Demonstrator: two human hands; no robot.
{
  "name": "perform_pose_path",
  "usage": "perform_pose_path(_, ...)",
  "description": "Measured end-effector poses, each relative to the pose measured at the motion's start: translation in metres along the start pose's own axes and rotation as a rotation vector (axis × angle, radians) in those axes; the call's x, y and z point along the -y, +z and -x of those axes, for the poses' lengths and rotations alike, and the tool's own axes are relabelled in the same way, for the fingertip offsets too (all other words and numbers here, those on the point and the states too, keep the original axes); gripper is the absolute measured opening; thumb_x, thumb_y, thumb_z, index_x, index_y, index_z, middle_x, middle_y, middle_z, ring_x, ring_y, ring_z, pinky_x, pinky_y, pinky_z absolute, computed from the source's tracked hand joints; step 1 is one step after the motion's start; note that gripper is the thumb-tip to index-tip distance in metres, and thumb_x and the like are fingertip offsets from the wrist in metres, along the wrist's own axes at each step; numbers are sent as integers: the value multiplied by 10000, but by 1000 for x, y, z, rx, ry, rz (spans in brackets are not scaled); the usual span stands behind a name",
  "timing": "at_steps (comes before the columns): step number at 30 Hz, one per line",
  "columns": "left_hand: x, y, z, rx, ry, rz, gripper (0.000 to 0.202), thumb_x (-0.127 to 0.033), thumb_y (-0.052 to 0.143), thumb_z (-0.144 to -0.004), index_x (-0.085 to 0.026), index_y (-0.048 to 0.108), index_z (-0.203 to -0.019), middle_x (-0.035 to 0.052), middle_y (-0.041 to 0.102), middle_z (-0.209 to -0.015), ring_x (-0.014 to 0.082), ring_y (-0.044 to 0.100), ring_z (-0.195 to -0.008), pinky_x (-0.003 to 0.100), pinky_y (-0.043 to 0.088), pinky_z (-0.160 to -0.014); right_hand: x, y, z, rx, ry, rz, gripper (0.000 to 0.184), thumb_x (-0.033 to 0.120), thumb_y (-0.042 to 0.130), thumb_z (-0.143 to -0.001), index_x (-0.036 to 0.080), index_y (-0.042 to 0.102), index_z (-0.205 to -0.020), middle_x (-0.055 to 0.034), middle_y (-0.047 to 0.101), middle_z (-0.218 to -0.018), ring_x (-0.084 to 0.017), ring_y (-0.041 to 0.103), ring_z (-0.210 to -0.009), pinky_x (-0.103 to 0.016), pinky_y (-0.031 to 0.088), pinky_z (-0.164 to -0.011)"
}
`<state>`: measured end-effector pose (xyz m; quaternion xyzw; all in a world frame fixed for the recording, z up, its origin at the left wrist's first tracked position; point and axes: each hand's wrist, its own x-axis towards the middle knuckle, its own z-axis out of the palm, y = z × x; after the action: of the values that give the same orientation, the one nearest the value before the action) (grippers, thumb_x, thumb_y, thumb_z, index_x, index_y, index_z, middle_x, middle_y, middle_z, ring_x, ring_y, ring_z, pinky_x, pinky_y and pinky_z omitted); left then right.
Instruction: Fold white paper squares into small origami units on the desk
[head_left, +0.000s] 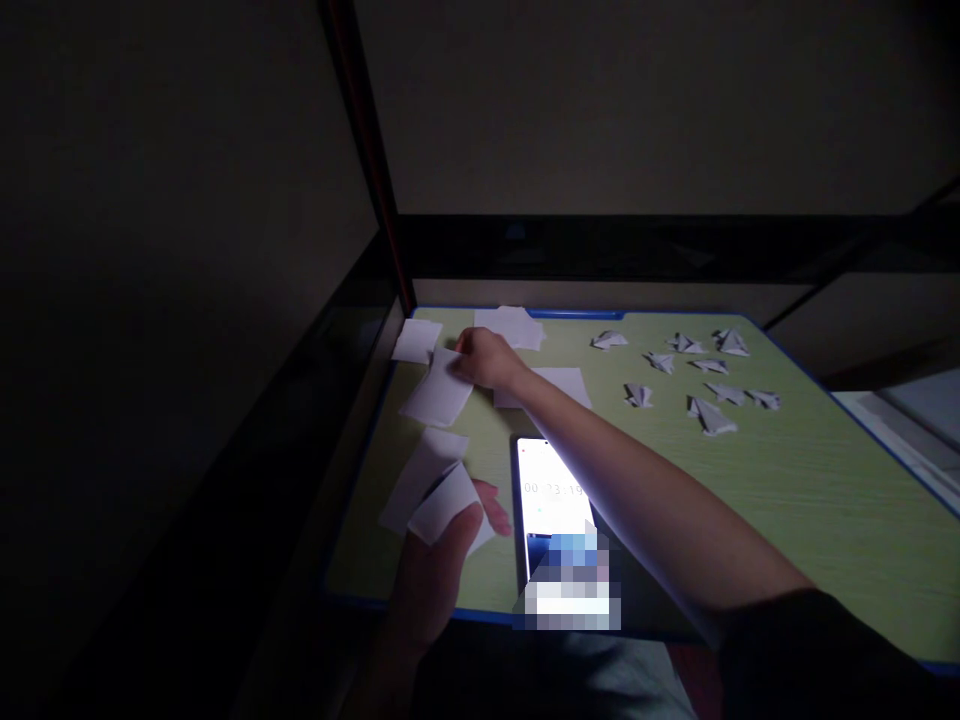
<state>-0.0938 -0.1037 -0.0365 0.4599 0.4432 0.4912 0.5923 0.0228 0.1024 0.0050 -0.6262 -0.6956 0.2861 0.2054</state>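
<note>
My left hand [459,545] is at the table's front left, thumb on top of a small white sheet of paper [444,503] and fingers beneath, gripping it. Beside it, another white sheet [427,470] lies on the table. Farther back, my right hand [486,358] reaches across to the left, its fingers closed at the upper right edge of a white sheet [441,390]; the fingertips are partly hidden. Around that hand lie more white papers: one at the far left corner [418,340], some overlapping at the back [510,326], and one partly under my right forearm [566,382].
A lit phone [553,490] showing a timer lies below my right forearm, its lower part blurred out. Several small folded paper shapes [709,415] are spread over the right half of the green table [802,540], which has a blue rim. Walls stand behind and left.
</note>
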Motion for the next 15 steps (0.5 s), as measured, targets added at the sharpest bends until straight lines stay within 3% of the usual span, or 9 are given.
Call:
perform_pose_path(4,0,0,-1,0,27,-15,175,-333,569,-860,-180,649,-889,25,676,-747,198,617,-752,338,438,-827,4,1,5,27,5,178,305,252,690,-702,171,645,-992,-163,623,-1205,-308,581,-1131,-400,449,-924)
perform_pose_path(8,-1,2,-2,-10,47,-30,163,-317,554,-868,-186,650,-880,21,676,-732,190,618,-754,325,446,-816,16,-3,6,103,51,262,446,352,707,-710,154,617,-1099,-199,587,-1263,-347,572,-1160,-442,463,-921)
perform_pose_path(15,-4,3,-3,-30,30,-12,171,-331,580,-848,-180,658,-864,25,686,-723,190,625,-738,316,453,-790,31,1,-1,219,110,319,910,413,874,-502,129,494,-1279,-232,605,-1255,-393,567,-1178,-506,457,-938)
